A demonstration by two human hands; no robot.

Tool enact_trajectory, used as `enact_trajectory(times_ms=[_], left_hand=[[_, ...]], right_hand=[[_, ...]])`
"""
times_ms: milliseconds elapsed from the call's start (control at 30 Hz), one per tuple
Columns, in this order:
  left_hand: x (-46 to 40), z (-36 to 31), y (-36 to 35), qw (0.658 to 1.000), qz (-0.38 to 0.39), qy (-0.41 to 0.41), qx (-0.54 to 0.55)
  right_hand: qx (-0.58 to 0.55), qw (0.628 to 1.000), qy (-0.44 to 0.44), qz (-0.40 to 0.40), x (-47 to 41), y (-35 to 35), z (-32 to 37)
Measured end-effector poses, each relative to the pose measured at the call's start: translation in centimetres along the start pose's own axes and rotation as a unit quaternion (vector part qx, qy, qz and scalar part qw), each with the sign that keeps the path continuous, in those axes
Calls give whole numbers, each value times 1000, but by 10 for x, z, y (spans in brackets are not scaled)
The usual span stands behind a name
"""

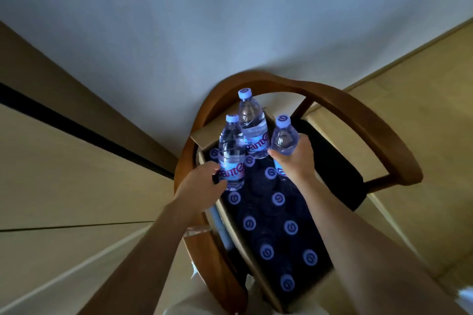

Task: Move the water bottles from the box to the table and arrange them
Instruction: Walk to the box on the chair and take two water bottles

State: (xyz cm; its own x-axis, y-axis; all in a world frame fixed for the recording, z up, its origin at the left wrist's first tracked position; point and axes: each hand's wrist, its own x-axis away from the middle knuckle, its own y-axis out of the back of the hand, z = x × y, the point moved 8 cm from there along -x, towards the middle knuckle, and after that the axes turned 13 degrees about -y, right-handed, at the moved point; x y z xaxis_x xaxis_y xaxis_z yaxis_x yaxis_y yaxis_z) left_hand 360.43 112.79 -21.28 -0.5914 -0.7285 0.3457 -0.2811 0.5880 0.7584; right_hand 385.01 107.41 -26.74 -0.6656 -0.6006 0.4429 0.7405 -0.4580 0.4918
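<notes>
The left hand (202, 183) gripped a water bottle (231, 158) whose label read "pante" in part; a second bottle (252, 128) showed the same letters. The right hand (298, 158) gripped a third bottle (284, 137). All three were above the open box (258, 272) of capped bottles (278, 199) on a wooden chair (358, 115).

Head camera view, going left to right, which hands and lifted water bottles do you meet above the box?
Left hand → the bottle it holds → the tallest bottle behind → the bottle held by the right hand → right hand. What holds the tallest bottle is hidden. All are above the box on the chair.
</notes>
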Motion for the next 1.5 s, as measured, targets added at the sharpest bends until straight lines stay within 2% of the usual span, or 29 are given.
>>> enact_trajectory(times_ms=[167,300,433,500,633,767,867,1033,1233,1367,1500], left_hand=[[-36,9,5,997,-41,58,33],[-81,3,-7,995,-43,57,70],[-104,13,-20,984,-69,165,26],[-103,15,-20,976,-104,189,16],[-94,18,-20,972,-170,134,90],[-73,6,-15,979,-164,63,106],[-52,-4,-5,974,-193,22,116],[-6,-4,36,937,-283,35,201],[72,13,86,887,-356,-11,293],[144,57,125,857,-402,-1,322],[248,111,170,804,-487,13,341]], right_hand=[[-55,997,53,-15,31,21,4],[-139,987,79,-29,65,58,18],[-192,979,67,-20,94,77,16],[-210,976,61,-5,101,78,9],[-224,974,32,26,109,70,-4],[-242,968,9,60,111,50,-14],[-264,961,-36,71,116,34,-22],[-254,959,-38,122,131,7,-13],[-213,961,29,175,168,-35,29],[-163,955,103,228,214,-81,72],[-136,934,151,295,288,-141,117]])
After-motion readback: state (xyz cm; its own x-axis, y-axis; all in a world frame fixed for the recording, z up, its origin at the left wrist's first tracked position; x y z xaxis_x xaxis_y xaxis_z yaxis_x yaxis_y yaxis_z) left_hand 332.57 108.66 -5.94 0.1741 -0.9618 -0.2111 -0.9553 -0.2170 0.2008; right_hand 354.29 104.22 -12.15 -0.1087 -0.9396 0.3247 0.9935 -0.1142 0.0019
